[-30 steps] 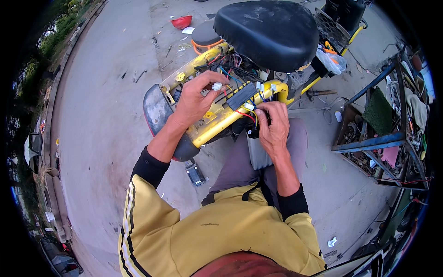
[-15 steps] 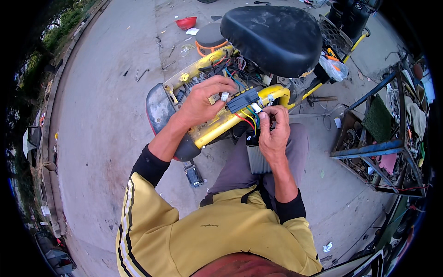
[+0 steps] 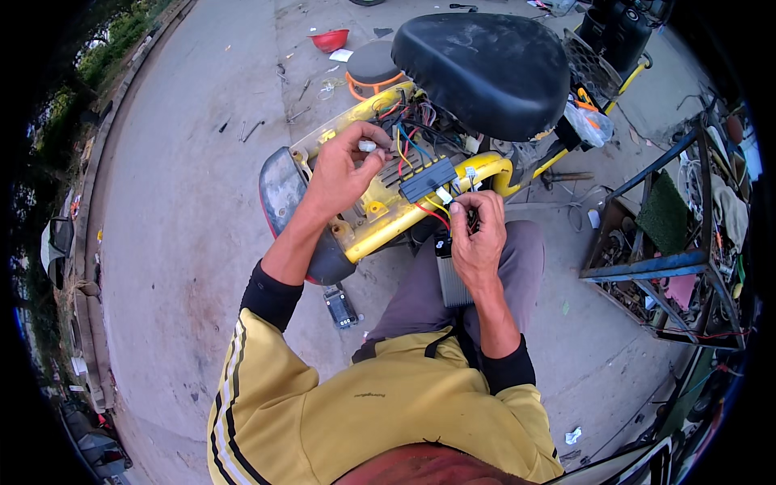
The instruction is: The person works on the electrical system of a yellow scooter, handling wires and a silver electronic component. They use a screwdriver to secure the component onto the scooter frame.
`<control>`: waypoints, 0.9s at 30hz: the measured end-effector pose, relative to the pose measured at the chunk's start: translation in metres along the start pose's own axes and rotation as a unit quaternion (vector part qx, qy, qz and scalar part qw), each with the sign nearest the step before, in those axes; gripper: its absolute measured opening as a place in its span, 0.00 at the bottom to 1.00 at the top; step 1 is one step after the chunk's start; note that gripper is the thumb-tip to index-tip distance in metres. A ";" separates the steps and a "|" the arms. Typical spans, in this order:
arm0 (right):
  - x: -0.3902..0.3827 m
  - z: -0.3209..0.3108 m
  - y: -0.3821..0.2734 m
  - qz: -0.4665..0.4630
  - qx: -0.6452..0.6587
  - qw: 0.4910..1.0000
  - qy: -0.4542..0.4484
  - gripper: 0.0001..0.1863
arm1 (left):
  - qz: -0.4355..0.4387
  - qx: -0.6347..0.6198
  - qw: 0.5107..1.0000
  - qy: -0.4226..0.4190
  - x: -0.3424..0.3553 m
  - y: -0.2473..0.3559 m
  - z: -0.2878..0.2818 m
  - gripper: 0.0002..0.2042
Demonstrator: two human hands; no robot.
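Note:
Between the fingers of my left hand (image 3: 346, 168) is a small white plug connector (image 3: 368, 146), held above the open frame. My right hand (image 3: 478, 238) pinches a second white connector (image 3: 444, 196) and its wires, close to the yellow tube. A black terminal block (image 3: 429, 179) rests on the yellow frame (image 3: 388, 234) between my hands, with red, yellow, blue and green wires running from its sides. Below my right hand a finned grey metal box (image 3: 453, 281), its wires leading up to the block, sits at my thighs, partly hidden by the hand.
A large black seat (image 3: 485, 73) tilts over the frame's far side. A blue metal rack (image 3: 647, 267) full of scrap stands at right. On the ground lie a black device (image 3: 340, 307), several tools, a round stool (image 3: 374, 65) and a red bowl (image 3: 329, 40).
My left hand has lifted away from the terminal block, up and to the left, with its white connector. My right hand has stayed nearly in place.

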State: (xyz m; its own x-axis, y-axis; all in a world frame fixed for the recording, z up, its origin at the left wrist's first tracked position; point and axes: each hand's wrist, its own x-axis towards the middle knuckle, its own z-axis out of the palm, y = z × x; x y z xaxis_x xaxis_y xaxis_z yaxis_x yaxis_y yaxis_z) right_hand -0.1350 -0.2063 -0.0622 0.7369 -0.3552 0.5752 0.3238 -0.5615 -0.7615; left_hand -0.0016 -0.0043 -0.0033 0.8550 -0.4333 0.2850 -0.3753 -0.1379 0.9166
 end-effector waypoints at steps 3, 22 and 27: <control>-0.001 0.000 0.002 0.009 -0.001 1.000 -0.002 0.06 | -0.037 0.044 0.998 -0.007 0.003 -0.002 -0.011 0.10; -0.003 0.002 0.003 0.013 0.003 1.000 -0.013 0.08 | -0.148 -0.076 0.982 -0.091 0.006 0.005 -0.024 0.08; -0.004 0.000 0.001 0.036 0.002 0.999 -0.017 0.08 | -0.157 -0.095 0.975 -0.128 0.007 0.001 -0.021 0.09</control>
State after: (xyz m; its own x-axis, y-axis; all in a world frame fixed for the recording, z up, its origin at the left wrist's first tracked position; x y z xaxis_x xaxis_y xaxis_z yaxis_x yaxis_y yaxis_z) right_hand -0.1375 -0.2054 -0.0649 0.7776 -0.3691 0.5090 0.2719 -0.5326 -0.8015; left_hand 0.0113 0.0117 0.0050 0.7906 -0.6078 -0.0742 -0.0159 -0.1415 0.9898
